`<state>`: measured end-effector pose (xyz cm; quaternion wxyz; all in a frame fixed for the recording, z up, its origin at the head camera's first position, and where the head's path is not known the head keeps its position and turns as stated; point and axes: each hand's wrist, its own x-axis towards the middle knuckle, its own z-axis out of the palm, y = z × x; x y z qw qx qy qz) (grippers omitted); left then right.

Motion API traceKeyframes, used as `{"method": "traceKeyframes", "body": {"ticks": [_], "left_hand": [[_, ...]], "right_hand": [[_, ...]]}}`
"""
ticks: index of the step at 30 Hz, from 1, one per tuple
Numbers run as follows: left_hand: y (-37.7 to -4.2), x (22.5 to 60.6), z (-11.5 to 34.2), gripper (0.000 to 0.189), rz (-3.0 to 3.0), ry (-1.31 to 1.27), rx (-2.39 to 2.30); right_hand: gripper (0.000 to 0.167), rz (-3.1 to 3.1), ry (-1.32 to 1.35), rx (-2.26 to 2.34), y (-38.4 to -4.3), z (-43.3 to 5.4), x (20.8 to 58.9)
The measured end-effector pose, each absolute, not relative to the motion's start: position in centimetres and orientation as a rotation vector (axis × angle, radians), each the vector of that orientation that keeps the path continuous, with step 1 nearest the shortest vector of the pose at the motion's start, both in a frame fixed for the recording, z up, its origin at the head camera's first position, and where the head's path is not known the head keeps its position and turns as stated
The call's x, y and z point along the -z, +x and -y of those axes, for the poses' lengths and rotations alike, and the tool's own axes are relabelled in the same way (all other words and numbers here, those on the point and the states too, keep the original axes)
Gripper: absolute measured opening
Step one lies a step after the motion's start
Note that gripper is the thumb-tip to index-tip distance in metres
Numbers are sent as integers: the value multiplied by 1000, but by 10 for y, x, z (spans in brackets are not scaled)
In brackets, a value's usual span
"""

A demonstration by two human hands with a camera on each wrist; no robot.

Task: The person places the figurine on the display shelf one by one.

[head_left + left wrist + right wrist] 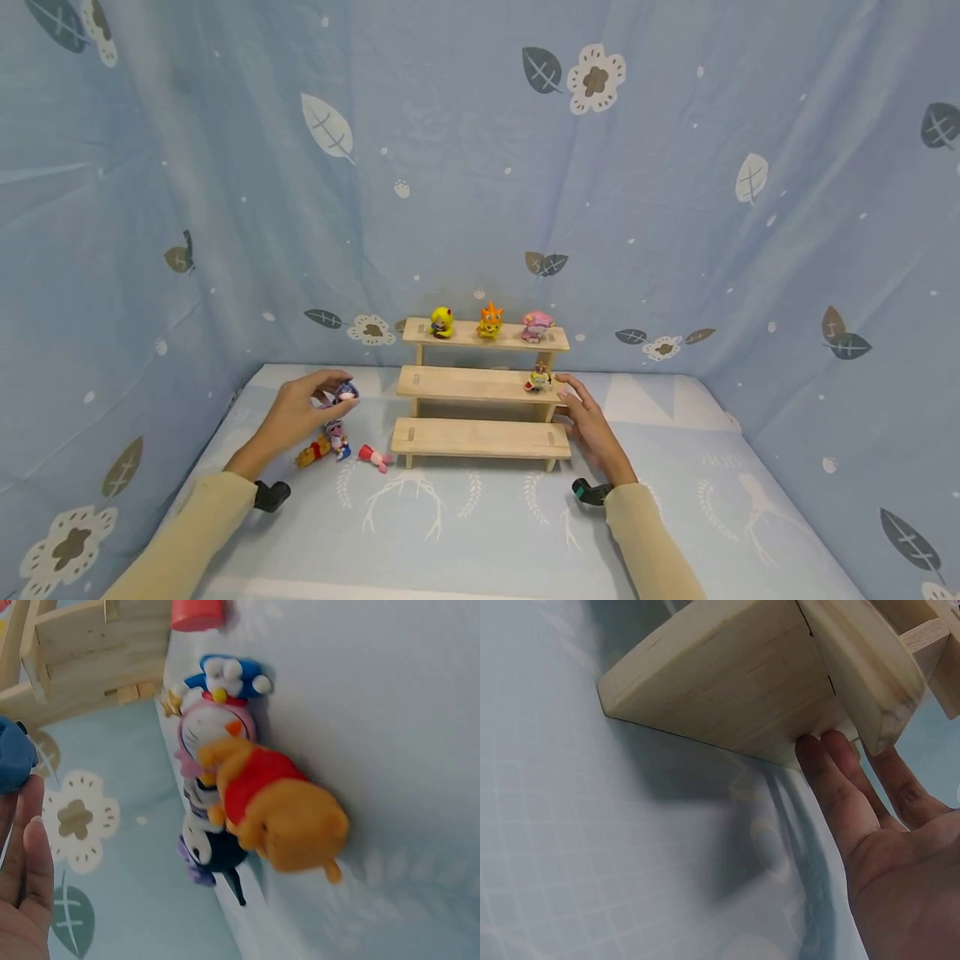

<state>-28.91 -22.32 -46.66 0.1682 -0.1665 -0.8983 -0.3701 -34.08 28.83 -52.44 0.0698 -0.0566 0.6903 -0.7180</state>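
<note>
The left hand pinched a small blue toy between thumb and fingers, up over the desk, left of the wooden shelf. The toy's pale face pointed near; fingers hid its body, so I couldn't tell how its long side ran. The right hand, fingers almost straight, touched the shelf's right side, holding nothing.

The left hand holds a blue figure. Before the far edge of the surface, a red-shirted bear figure partly hides pink-hooded and black-hooded figures.
</note>
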Motion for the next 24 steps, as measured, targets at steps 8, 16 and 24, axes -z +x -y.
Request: {"method": "traceKeyframes", "body": {"ticks": [8, 16, 24], "left_hand": [[-292, 464, 209, 44, 2529, -536, 1052], [-297, 459, 197, 42, 2485, -566, 1051], [-299, 454, 182, 44, 2467, -625, 1072]], "right_hand": [[52, -2078, -169, 2158, -339, -287, 522], [52, -2072, -178, 2162, -341, -287, 523], [53, -2074, -182, 2155, -341, -288, 524]]}}
